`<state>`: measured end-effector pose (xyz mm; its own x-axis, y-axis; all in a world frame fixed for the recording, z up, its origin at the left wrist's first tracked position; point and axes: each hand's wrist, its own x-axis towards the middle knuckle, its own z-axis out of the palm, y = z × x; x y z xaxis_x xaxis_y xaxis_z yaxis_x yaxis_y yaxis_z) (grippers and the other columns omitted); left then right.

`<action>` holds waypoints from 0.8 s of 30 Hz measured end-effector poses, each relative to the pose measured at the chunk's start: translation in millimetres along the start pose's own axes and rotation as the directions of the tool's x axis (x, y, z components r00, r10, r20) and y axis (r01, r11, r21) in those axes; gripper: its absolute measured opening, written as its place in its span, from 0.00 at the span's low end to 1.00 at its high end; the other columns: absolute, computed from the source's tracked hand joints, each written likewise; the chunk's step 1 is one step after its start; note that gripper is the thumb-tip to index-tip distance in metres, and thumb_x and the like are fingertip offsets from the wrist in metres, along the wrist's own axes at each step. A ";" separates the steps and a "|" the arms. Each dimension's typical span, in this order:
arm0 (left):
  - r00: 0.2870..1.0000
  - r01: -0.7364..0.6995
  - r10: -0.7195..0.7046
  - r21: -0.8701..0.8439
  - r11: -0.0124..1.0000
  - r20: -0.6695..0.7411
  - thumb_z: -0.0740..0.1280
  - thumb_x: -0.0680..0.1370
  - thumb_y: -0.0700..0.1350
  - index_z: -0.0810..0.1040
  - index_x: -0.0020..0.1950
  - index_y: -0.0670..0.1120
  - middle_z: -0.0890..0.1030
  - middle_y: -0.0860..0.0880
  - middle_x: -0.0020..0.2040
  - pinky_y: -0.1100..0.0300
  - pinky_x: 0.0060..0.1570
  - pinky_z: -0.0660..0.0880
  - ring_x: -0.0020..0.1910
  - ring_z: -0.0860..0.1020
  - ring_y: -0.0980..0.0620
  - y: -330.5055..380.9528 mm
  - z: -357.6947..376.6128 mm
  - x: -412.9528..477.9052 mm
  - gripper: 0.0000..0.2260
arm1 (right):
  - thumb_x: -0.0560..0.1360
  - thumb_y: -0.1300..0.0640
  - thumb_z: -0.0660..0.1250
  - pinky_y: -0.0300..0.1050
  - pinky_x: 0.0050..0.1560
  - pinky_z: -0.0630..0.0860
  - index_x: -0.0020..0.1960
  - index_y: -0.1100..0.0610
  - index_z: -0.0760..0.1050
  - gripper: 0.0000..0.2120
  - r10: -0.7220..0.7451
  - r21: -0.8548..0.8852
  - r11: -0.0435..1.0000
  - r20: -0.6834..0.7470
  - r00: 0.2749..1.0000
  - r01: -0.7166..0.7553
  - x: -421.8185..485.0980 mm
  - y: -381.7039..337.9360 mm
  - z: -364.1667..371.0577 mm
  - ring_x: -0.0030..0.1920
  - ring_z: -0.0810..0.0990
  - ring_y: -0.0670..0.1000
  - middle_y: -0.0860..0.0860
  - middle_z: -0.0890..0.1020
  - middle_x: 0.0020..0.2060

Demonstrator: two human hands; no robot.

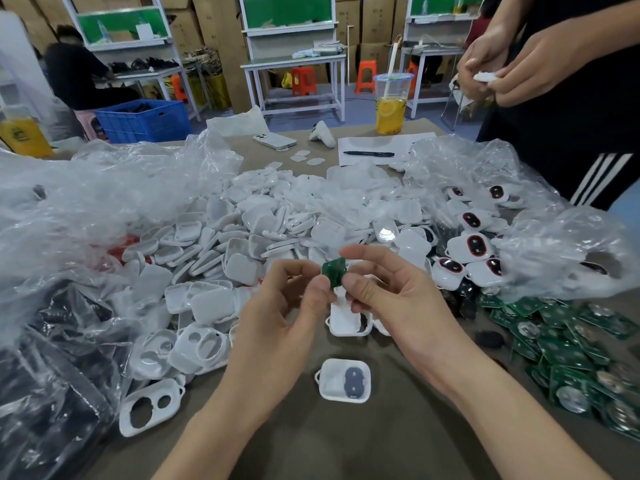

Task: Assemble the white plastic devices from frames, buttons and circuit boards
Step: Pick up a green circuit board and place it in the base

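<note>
L hand and R hand both pinch the green circuit board mid-picture; white frame w/ grey button lies open-side up straight below them, lower centre, abt equally near both.

Cardboard boxes behind white workbenches; orange stools, probably plastic.

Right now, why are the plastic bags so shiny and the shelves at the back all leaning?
Head view: light glares white off the plastic bags. Head view: the wide-angle lens tilts the back shelves near the edges. Head view: the circuit board, pinched by left hand and right hand, looks slightly soft.
</note>
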<state>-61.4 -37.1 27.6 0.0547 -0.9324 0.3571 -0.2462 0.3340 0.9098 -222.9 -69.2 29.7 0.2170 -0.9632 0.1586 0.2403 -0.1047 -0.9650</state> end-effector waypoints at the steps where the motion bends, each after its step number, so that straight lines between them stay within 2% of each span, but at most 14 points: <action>1: 0.999 0.037 -0.037 -0.053 0.998 0.002 0.65 0.83 0.49 0.77 0.49 0.56 0.86 0.52 0.44 0.73 0.36 0.73 0.43 0.83 0.59 1.1 0.4 0.4 0.03 | 0.69 0.53 0.74 0.35 0.41 0.76 0.50 0.42 0.84 0.11 -0.014 -0.043 0.999 -0.025 1.000 0.013 0.2 0.3 -0.8 0.36 0.79 0.45 0.43 0.83 0.40; 3: 0.994 0.111 -0.110 -0.150 0.982 0.013 0.64 0.83 0.47 0.77 0.49 0.49 0.87 0.48 0.42 0.75 0.30 0.70 0.39 0.83 0.58 3.6 0.3 3.2 0.05 | 0.69 0.51 0.74 0.33 0.40 0.76 0.51 0.41 0.84 0.11 -0.015 -0.069 0.998 -0.045 0.999 0.011 0.7 0.5 -2.2 0.35 0.79 0.44 0.43 0.83 0.40; 5: 0.984 0.178 -0.171 -0.267 0.947 0.048 0.63 0.83 0.46 0.75 0.48 0.42 0.86 0.45 0.41 0.74 0.28 0.70 0.37 0.83 0.56 4.1 -1.2 7.0 0.08 | 0.67 0.48 0.74 0.33 0.42 0.76 0.51 0.43 0.85 0.13 0.010 -0.073 0.997 -0.040 0.999 -0.013 0.9 1.3 -2.1 0.35 0.80 0.44 0.46 0.85 0.39; 8: 0.973 0.229 -0.201 -0.447 0.865 0.110 0.64 0.79 0.47 0.75 0.48 0.38 0.86 0.38 0.43 0.64 0.36 0.78 0.39 0.84 0.49 2.8 -3.2 12.0 0.11 | 0.66 0.43 0.75 0.35 0.44 0.78 0.50 0.47 0.86 0.15 0.046 -0.060 0.997 -0.017 0.999 -0.047 0.4 2.8 -1.7 0.37 0.81 0.46 0.50 0.85 0.38; 11: 0.960 0.278 -0.225 -0.523 0.805 0.165 0.66 0.79 0.47 0.75 0.50 0.36 0.85 0.34 0.47 0.59 0.41 0.79 0.40 0.84 0.46 0.5 -4.4 14.1 0.13 | 0.69 0.43 0.76 0.37 0.45 0.79 0.49 0.48 0.86 0.12 0.058 -0.073 0.996 -0.007 0.998 -0.059 0.5 3.8 -3.5 0.38 0.80 0.46 0.49 0.85 0.38; 19: 0.945 0.324 -0.254 -0.521 0.790 0.204 0.65 0.78 0.47 0.76 0.48 0.39 0.85 0.33 0.48 0.59 0.41 0.80 0.40 0.84 0.45 -4.2 -5.0 16.2 0.10 | 0.69 0.43 0.72 0.39 0.47 0.80 0.45 0.51 0.86 0.13 0.054 -0.123 0.991 -0.045 0.998 -0.059 -0.1 3.5 -3.7 0.36 0.81 0.46 0.51 0.85 0.36; 22: 0.941 0.337 -0.262 -0.504 0.795 0.216 0.66 0.78 0.48 0.77 0.49 0.41 0.85 0.34 0.49 0.59 0.40 0.80 0.41 0.84 0.45 -4.2 -5.6 15.5 0.10 | 0.74 0.49 0.72 0.35 0.42 0.77 0.46 0.52 0.86 0.07 0.018 -0.190 0.981 -0.062 0.998 -0.029 -0.1 4.2 -4.4 0.35 0.81 0.44 0.48 0.85 0.36; 24: 0.942 0.331 -0.261 -0.458 0.825 0.212 0.68 0.77 0.52 0.81 0.47 0.46 0.86 0.38 0.48 0.64 0.33 0.78 0.40 0.84 0.48 -1.6 -6.4 14.6 0.10 | 0.77 0.53 0.71 0.32 0.43 0.76 0.48 0.48 0.85 0.04 -0.063 -0.317 0.948 -0.076 0.995 0.036 -1.5 5.0 -4.6 0.37 0.82 0.41 0.45 0.86 0.39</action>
<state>-54.1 -50.4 32.6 -0.0890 -0.9945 0.0546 0.2586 0.0298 0.9655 -226.3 -69.4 23.7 0.1287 -0.9707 0.2031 -0.0640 -0.2125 -0.9751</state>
